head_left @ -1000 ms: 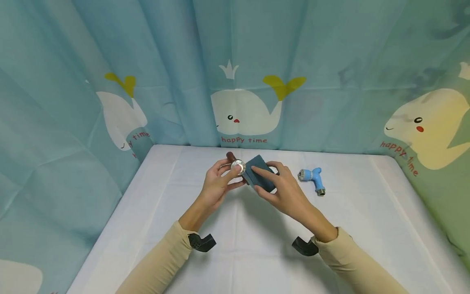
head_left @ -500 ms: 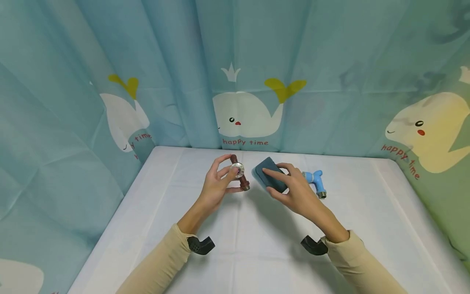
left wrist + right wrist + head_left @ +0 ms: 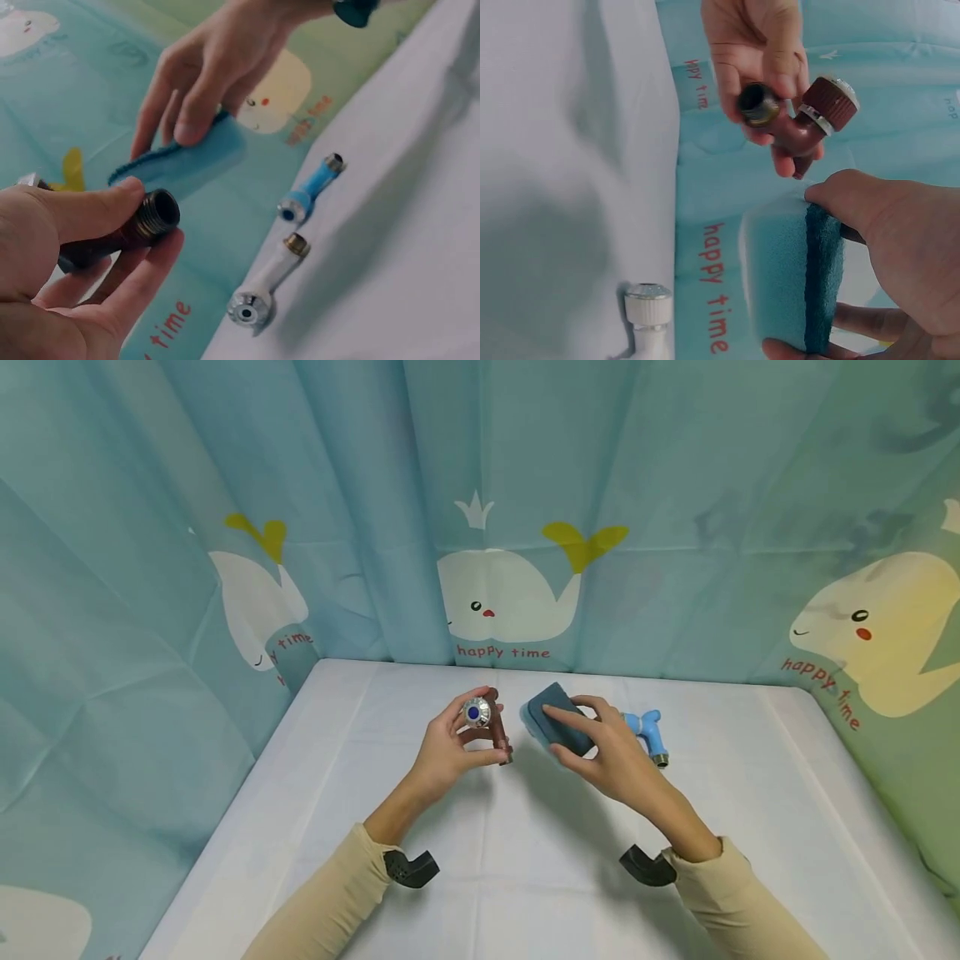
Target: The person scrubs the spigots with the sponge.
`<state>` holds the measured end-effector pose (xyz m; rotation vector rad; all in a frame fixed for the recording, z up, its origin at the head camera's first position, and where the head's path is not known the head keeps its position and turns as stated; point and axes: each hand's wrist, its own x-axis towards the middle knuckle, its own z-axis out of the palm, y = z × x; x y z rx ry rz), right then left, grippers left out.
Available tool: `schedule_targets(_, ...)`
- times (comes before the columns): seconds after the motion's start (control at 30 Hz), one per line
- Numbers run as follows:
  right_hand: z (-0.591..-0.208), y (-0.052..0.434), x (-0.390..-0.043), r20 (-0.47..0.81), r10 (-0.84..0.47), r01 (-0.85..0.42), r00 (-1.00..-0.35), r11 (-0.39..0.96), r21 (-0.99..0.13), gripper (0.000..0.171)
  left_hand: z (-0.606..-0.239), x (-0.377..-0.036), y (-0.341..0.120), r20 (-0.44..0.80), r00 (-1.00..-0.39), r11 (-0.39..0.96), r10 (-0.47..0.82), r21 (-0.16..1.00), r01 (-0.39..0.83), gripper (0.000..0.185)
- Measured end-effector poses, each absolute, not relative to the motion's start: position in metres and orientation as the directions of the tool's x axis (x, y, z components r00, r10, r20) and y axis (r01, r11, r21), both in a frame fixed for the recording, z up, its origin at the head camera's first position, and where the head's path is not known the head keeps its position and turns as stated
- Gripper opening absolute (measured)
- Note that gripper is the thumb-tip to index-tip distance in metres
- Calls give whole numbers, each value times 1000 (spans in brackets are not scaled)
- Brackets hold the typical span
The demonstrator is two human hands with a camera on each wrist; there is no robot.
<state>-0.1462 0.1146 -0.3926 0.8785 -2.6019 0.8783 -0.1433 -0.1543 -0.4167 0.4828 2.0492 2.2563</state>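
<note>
**Over the desk: brown tap in one hand, sponge in the other**

Above the white-covered desk (image 3: 315, 827), toward its far middle, the left hand (image 3: 442, 758) holds a brown tap (image 3: 489, 728) clear of the surface. Its fingers (image 3: 453, 714) and thumb are curled round the dark body, pinching it near the top. The silver knob with a blue dot faces up and toward the head camera, while the tap's long axis runs down and slightly to the right, ending in a threaded metal mouth just below the thumb. From the left wrist view that threaded end (image 3: 160, 211) points away from the palm, toward the other hand.

Just to the right, apart from the tap, the right hand (image 3: 611, 756) grips a blue sponge (image 3: 557, 727) with a darker scouring face. Its fingers lie along the top and the thumb is tucked beneath, so the sponge sits tilted, its long side running from far left to near right. In the right wrist view the dark scouring layer (image 3: 823, 277) is turned toward the palm side.

Behind the right hand a light blue tap (image 3: 647, 733) lies flat on the desk, partly hidden by the knuckles. A white tap (image 3: 262, 289) lies beside it, seen only from the wrist cameras. A whale-print curtain (image 3: 510, 585) hangs round the back and sides.
</note>
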Motion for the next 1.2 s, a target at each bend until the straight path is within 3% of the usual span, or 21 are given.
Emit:
schedule_targets(0.27,-385,115,-147,547,-432,-686,-717,575,-446,53,-420,-143,-153,178,-956,-95,232,983,160,81)
schedule_targets(0.4,-377,105,-146,646,-459,-781,-610,484,-394,58,-419,-142,-153,171,-960,-7,223,985,174,75)
schedule_targets(0.57,-367,92,-149,648,-585,-859,-488,452,-240,58,-416,-142,-150,190,-944,67,269,974,215,73)
schedule_targets(0.67,-364,90,-152,654,-574,-841,-492,506,-189,57,-414,-140,-150,187,-943,119,274,967,226,76)
schedule_targets(0.97,-355,97,-156,574,-620,-829,-535,517,-215,51,-413,-140,-148,252,-923,302,291,891,338,68)
schedule_targets(1.07,-354,101,-159,565,-596,-811,-570,518,-271,50,-414,-140,-149,263,-922,357,285,863,356,75)
schedule_targets(1.2,-353,100,-156,554,-619,-831,-556,435,-348,49,-413,-141,-149,285,-905,341,315,856,388,64)
